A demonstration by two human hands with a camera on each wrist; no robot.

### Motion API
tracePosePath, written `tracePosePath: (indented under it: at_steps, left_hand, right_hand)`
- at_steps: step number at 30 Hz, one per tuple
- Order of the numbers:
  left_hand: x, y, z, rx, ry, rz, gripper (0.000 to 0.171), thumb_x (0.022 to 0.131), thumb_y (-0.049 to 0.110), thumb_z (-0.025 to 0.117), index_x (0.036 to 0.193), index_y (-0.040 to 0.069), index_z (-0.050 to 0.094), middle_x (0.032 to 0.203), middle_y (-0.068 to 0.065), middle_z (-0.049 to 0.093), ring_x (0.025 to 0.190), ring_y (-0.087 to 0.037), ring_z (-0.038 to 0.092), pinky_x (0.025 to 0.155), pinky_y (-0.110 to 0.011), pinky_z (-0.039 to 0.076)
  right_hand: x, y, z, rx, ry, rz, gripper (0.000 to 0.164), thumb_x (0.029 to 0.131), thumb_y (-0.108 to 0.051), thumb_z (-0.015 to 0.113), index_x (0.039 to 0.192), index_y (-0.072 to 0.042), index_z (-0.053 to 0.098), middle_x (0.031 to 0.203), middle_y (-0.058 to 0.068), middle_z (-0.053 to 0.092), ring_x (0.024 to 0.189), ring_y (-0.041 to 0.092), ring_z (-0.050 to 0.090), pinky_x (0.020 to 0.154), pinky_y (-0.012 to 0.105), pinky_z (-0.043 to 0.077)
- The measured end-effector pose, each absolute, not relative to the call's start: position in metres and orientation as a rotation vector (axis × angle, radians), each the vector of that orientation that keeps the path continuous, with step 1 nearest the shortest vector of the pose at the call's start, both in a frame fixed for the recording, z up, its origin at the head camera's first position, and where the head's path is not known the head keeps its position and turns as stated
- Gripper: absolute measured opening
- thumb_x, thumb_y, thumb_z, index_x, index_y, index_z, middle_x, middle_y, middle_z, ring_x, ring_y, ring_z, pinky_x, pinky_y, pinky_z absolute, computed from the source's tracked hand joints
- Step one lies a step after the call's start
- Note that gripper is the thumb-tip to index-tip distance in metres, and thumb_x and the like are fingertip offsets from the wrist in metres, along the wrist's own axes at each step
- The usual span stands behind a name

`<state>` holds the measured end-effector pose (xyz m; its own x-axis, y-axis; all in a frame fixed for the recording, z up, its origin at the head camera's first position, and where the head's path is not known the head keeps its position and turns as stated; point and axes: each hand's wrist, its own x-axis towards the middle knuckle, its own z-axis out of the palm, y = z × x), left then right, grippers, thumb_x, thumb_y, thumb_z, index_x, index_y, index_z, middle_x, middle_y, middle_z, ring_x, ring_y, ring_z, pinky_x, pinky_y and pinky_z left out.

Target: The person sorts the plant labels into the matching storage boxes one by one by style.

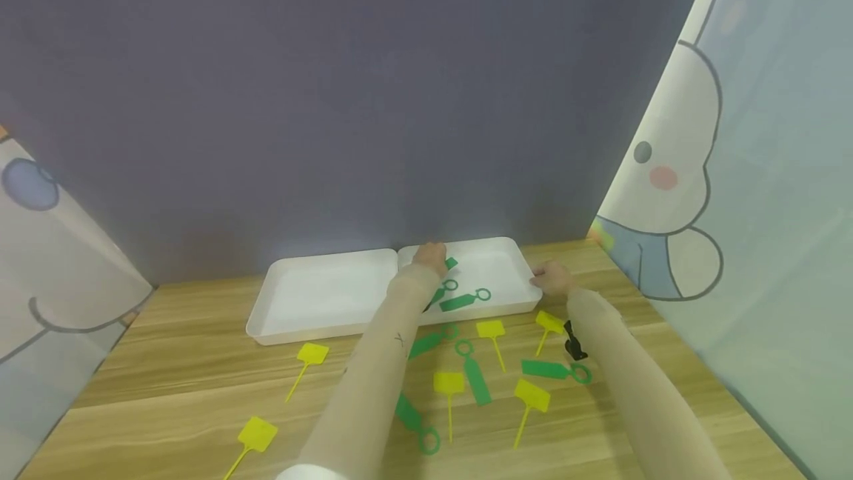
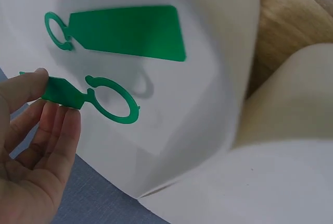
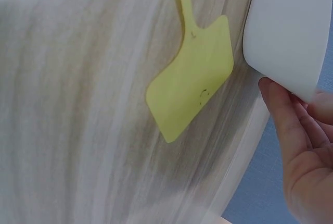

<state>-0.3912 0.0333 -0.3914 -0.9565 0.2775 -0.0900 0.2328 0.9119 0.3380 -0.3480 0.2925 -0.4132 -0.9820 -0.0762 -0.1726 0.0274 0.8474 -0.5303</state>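
My left hand [image 1: 431, 258] is over the right white tray [image 1: 489, 265]. Between thumb and fingers it pinches a green loop tag [image 2: 65, 94], whose ring points away from the fingertips in the left wrist view. Another green tag [image 2: 130, 32] lies flat on the tray floor beside it, with part of one more at that view's upper edge. At the tray's right end, my right hand [image 1: 553, 278] grips the wall near a corner, thumb and fingers on the rim [image 3: 291, 36]. A yellow tag [image 3: 192, 78] with a thin stem lies on the table by this hand.
A second white tray [image 1: 326, 295] adjoins on the left. Several green loop tags [image 1: 476, 380] and yellow stemmed tags [image 1: 531, 395] are scattered on the wooden table [image 1: 166, 376]. A small black object [image 1: 573, 343] lies by the right forearm. A dark curtain [image 1: 333, 95] hangs behind the trays.
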Motion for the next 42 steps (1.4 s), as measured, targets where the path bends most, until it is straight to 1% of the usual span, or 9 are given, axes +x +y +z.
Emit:
tracePosePath:
  at_steps: [4, 13, 19, 22, 28, 30, 35, 37, 42]
  left_hand:
    - [-0.392, 0.029, -0.396, 0.304, 2.919, 0.532, 0.024, 0.087, 0.012, 0.059, 0.111, 0.007, 0.057, 0.11, -0.008, 0.061, 0.105, -0.022, 0.056, 0.094, -0.034, 0.047]
    - [-0.388, 0.016, -0.395, 0.257, 2.93, 0.519, 0.02, 0.087, 0.008, 0.058, 0.107, 0.005, 0.059, 0.1, -0.009, 0.063, 0.092, -0.022, 0.06, 0.08, -0.03, 0.053]
    - [-0.39, 0.015, -0.396, 0.28, 2.961, 0.466, 0.021, 0.086, 0.007, 0.059, 0.107, 0.005, 0.059, 0.101, -0.01, 0.064, 0.094, -0.024, 0.061, 0.083, -0.031, 0.052]
    - [-0.393, 0.015, -0.4, 0.293, 2.975, 0.466, 0.019, 0.087, 0.007, 0.058, 0.106, 0.005, 0.06, 0.1, -0.01, 0.064, 0.093, -0.024, 0.061, 0.082, -0.03, 0.053]
    - [-0.392, 0.015, -0.399, 0.264, 2.95, 0.524, 0.017, 0.089, 0.007, 0.055, 0.106, 0.006, 0.058, 0.103, -0.009, 0.062, 0.096, -0.022, 0.059, 0.085, -0.031, 0.051]
    - [-0.39, 0.015, -0.399, 0.259, 2.937, 0.524, 0.017, 0.088, 0.006, 0.057, 0.105, 0.006, 0.059, 0.101, -0.009, 0.062, 0.094, -0.021, 0.059, 0.083, -0.03, 0.052]
    - [-0.389, 0.012, -0.403, 0.289, 2.926, 0.483, 0.021, 0.082, 0.006, 0.064, 0.103, 0.004, 0.061, 0.093, -0.008, 0.066, 0.079, -0.018, 0.062, 0.071, -0.026, 0.054]
    - [-0.39, 0.011, -0.403, 0.297, 2.931, 0.47, 0.022, 0.081, 0.007, 0.065, 0.103, 0.005, 0.061, 0.093, -0.008, 0.066, 0.078, -0.018, 0.062, 0.069, -0.025, 0.054]
    - [-0.385, 0.011, -0.395, 0.27, 2.931, 0.484, 0.022, 0.082, 0.008, 0.064, 0.105, 0.006, 0.062, 0.097, -0.007, 0.066, 0.083, -0.02, 0.062, 0.071, -0.028, 0.054]
  right_hand:
    - [-0.349, 0.289, -0.412, -0.041, 2.84, -0.822, 0.036, 0.091, -0.008, 0.05, 0.118, 0.015, 0.052, 0.12, 0.032, 0.053, 0.111, 0.044, 0.051, 0.094, 0.051, 0.043]
    - [-0.352, 0.281, -0.409, -0.078, 2.835, -0.812, 0.036, 0.091, -0.007, 0.049, 0.118, 0.016, 0.051, 0.119, 0.033, 0.053, 0.109, 0.044, 0.052, 0.092, 0.049, 0.045]
    - [-0.35, 0.281, -0.408, -0.077, 2.83, -0.827, 0.036, 0.091, -0.007, 0.049, 0.118, 0.015, 0.051, 0.119, 0.033, 0.052, 0.109, 0.044, 0.052, 0.092, 0.049, 0.045]
    - [-0.349, 0.281, -0.408, -0.093, 2.835, -0.83, 0.035, 0.091, -0.007, 0.049, 0.118, 0.016, 0.051, 0.119, 0.034, 0.052, 0.109, 0.044, 0.051, 0.093, 0.05, 0.045]
    - [-0.349, 0.281, -0.409, -0.121, 2.845, -0.831, 0.034, 0.09, -0.005, 0.049, 0.116, 0.016, 0.052, 0.117, 0.034, 0.053, 0.107, 0.045, 0.052, 0.092, 0.05, 0.045]
    - [-0.349, 0.281, -0.41, -0.129, 2.845, -0.837, 0.034, 0.089, -0.005, 0.05, 0.115, 0.017, 0.052, 0.116, 0.034, 0.054, 0.106, 0.045, 0.053, 0.091, 0.05, 0.046]
    - [-0.35, 0.282, -0.412, -0.14, 2.841, -0.842, 0.033, 0.089, -0.004, 0.05, 0.114, 0.017, 0.053, 0.115, 0.034, 0.055, 0.105, 0.044, 0.054, 0.089, 0.048, 0.047]
    - [-0.351, 0.282, -0.412, -0.141, 2.84, -0.836, 0.033, 0.089, -0.004, 0.05, 0.114, 0.017, 0.053, 0.115, 0.034, 0.055, 0.105, 0.044, 0.054, 0.089, 0.048, 0.047]
    - [-0.349, 0.282, -0.409, -0.113, 2.836, -0.832, 0.035, 0.09, -0.006, 0.049, 0.116, 0.017, 0.052, 0.116, 0.034, 0.054, 0.105, 0.043, 0.053, 0.09, 0.049, 0.047]
